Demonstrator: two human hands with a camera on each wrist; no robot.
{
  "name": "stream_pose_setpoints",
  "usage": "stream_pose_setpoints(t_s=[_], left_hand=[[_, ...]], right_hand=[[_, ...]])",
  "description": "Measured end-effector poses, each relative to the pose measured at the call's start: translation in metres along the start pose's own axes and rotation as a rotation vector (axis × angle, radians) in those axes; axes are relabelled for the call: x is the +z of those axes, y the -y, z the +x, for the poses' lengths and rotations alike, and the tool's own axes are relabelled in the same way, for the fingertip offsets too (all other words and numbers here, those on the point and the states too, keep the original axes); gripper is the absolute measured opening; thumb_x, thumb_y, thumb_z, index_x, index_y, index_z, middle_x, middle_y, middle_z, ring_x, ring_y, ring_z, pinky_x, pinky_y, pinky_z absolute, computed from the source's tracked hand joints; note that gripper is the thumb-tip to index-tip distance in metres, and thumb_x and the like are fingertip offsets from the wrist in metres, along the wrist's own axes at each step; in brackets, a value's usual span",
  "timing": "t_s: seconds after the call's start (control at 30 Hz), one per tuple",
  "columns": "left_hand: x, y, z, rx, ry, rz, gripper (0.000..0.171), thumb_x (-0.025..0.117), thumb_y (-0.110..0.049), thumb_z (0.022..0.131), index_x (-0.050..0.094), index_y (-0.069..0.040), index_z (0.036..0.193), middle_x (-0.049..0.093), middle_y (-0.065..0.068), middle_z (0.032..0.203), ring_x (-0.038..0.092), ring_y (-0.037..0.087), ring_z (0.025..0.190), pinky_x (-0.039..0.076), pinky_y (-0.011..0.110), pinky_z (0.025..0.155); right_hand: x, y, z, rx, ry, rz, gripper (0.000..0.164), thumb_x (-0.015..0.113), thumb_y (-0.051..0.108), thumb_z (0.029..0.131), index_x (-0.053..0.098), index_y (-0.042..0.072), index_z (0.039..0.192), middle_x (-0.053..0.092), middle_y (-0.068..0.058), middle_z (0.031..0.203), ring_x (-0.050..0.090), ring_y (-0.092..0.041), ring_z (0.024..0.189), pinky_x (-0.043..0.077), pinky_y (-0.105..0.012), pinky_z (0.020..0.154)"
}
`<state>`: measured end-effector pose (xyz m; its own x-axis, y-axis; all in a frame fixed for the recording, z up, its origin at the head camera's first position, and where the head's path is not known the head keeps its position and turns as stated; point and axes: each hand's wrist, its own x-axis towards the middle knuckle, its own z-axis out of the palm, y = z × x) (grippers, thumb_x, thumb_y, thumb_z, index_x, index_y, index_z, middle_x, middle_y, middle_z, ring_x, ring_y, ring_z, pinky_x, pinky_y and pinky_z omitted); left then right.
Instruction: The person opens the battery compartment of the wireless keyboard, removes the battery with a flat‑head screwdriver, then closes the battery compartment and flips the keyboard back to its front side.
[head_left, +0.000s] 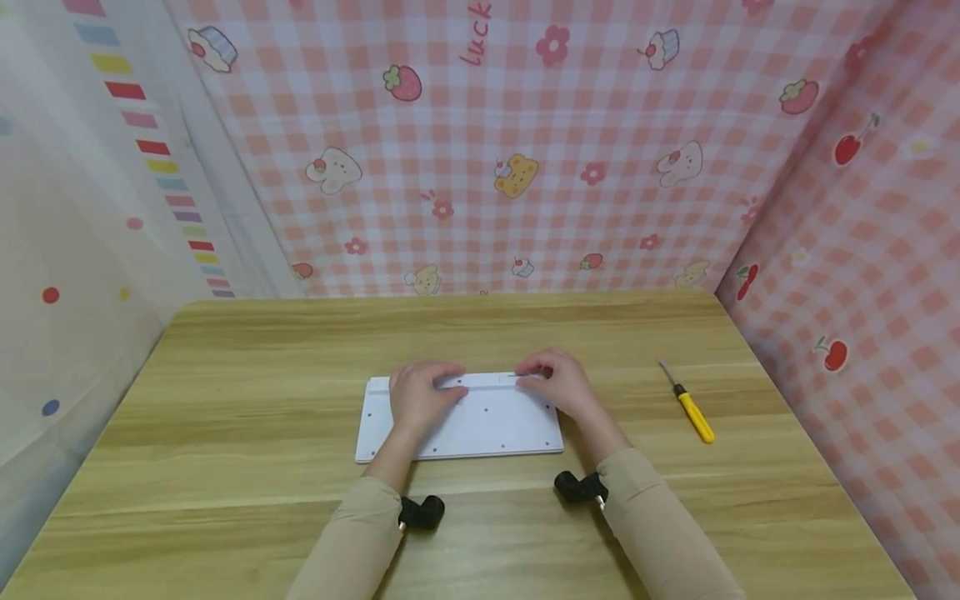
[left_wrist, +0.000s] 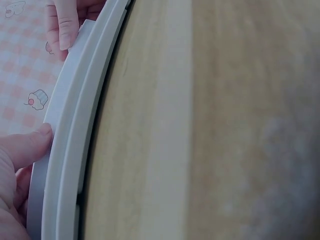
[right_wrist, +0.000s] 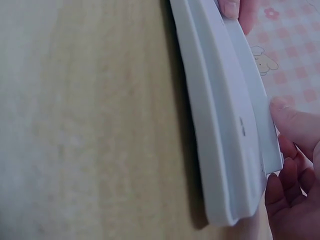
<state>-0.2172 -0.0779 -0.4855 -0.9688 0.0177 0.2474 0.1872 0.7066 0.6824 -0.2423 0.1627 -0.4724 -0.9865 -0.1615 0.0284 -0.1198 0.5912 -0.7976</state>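
A white keyboard (head_left: pixel 480 429), underside up with small dark screw spots, lies at the middle of the wooden table. My left hand (head_left: pixel 418 402) grips its raised far edge left of centre, the thumb on top and the fingers behind. At the right part of that edge, my right hand (head_left: pixel 564 387) pinches it between thumb and fingers. The left wrist view shows the left thumb (left_wrist: pixel 27 147) against the thick white edge strip (left_wrist: pixel 70 115). In the right wrist view, the right hand's fingers (right_wrist: pixel 287 192) curl at the strip's end, partly hidden behind it.
To the right on the wooden table (head_left: pixel 247 350) lies a screwdriver (head_left: pixel 693 414) with a yellow handle, its tip pointing away. Checked pink curtains (head_left: pixel 480 125) hang behind the table and along its right side. A pale curtain (head_left: pixel 75 333) hangs at the left.
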Motion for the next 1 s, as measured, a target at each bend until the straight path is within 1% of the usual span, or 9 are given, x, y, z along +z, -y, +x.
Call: stream_pose_setpoints(t_s=[0.23,0.4,0.5,0.63,0.77,1.0], left_hand=[[0.0012,-0.0004,0.0009,-0.006,0.006,0.005,0.027,0.084,-0.025,0.079,0.077,-0.022,0.104,0.073,-0.002,0.110,0.061,0.023,0.111,0.025,0.043,0.109],[0.0012,-0.0009,0.0006,-0.009,0.004,0.016,0.026,0.084,-0.025,0.079,0.077,-0.023,0.104,0.073,-0.002,0.110,0.061,0.023,0.111,0.025,0.045,0.109],[0.0015,-0.0010,-0.0001,-0.012,-0.001,0.023,0.026,0.084,-0.025,0.079,0.077,-0.023,0.103,0.073,-0.003,0.110,0.061,0.023,0.111,0.025,0.044,0.109],[0.0022,-0.0011,-0.0013,-0.009,-0.010,0.024,0.025,0.084,-0.025,0.079,0.077,-0.023,0.103,0.073,-0.002,0.109,0.061,0.023,0.111,0.025,0.044,0.109],[0.0027,-0.0013,-0.0017,-0.002,-0.022,0.027,0.026,0.085,-0.025,0.079,0.077,-0.022,0.103,0.073,-0.002,0.109,0.061,0.023,0.111,0.025,0.044,0.109],[0.0033,-0.0011,-0.0018,-0.003,-0.024,0.030,0.025,0.084,-0.025,0.079,0.077,-0.022,0.103,0.073,-0.002,0.109,0.061,0.023,0.112,0.025,0.044,0.109]], right_hand=[[-0.0006,-0.0003,0.0024,-0.020,-0.014,-0.046,0.007,0.080,0.012,0.084,0.076,0.012,0.090,0.062,-0.003,0.094,0.053,-0.022,0.088,0.044,-0.034,0.079],[0.0002,0.0006,0.0020,-0.046,-0.022,-0.071,0.006,0.081,0.012,0.083,0.076,0.011,0.087,0.061,-0.003,0.090,0.054,-0.021,0.085,0.045,-0.033,0.077],[0.0020,0.0011,0.0025,-0.039,-0.031,-0.068,0.007,0.081,0.013,0.083,0.076,0.011,0.086,0.060,-0.003,0.089,0.054,-0.020,0.083,0.045,-0.033,0.076],[0.0046,0.0014,0.0035,-0.001,-0.036,-0.048,0.008,0.081,0.014,0.083,0.074,0.010,0.086,0.059,-0.003,0.089,0.053,-0.020,0.084,0.044,-0.032,0.075],[0.0064,0.0009,0.0043,0.011,-0.030,-0.051,0.009,0.080,0.014,0.084,0.073,0.010,0.087,0.058,-0.004,0.091,0.051,-0.022,0.086,0.043,-0.033,0.076],[0.0074,0.0034,0.0027,-0.037,-0.048,-0.102,0.009,0.080,0.012,0.084,0.071,0.009,0.087,0.059,-0.005,0.095,0.051,-0.022,0.087,0.043,-0.034,0.077]])
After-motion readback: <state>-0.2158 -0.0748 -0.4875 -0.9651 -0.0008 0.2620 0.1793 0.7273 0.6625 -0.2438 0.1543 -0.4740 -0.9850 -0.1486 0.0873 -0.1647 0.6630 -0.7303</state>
